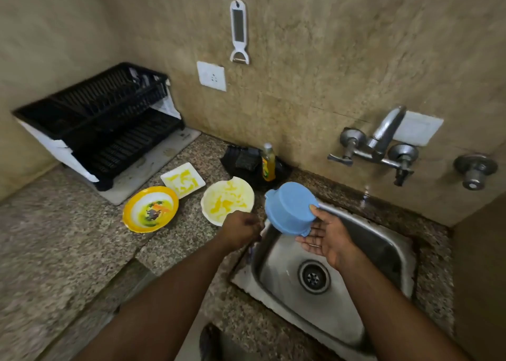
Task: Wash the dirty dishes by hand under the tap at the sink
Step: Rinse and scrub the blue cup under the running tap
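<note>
- Black slatted plastic rack (101,120) stands far left on the speckled granite worktop (68,237).
- Yellow-rimmed plate (150,209), square white dish (183,179) and round smeared plate (227,199) lie beside it.
- Left hand (241,229) hovers by the round plate; its fingers' state I cannot tell.
- Blue plastic bowl (290,207), upturned, hangs over the steel sink (383,240), thumb on its base, right hand (325,237) fingers spread beneath.

Sink (383,240) & tap (383,136): shiny steel. Counter (68,224): speckled granite, polished. Blue bowl (290,207): matt plastic. Rack (104,114): black plastic.
</note>
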